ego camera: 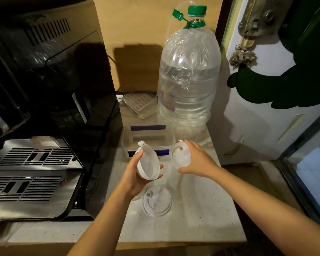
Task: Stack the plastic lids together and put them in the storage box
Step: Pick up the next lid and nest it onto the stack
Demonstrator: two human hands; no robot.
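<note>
My left hand [134, 179] holds a round translucent plastic lid [148, 164], tilted with its hollow side facing right; it may be more than one lid nested. My right hand [198, 159] grips a second clear lid [180, 157] by its rim, held on edge and facing the first, a small gap between them. A third lid [157, 200] with a spout hole lies flat on the counter below my hands. The clear storage box [171, 140] with blue clips stands just behind the held lids, open at the top.
A big water bottle [187, 78] with a green cap stands behind the box. A black coffee machine [44, 89] with a steel drip tray [31, 174] fills the left. A white door [266, 89] is at the right. The pale counter [201, 218] ends near me.
</note>
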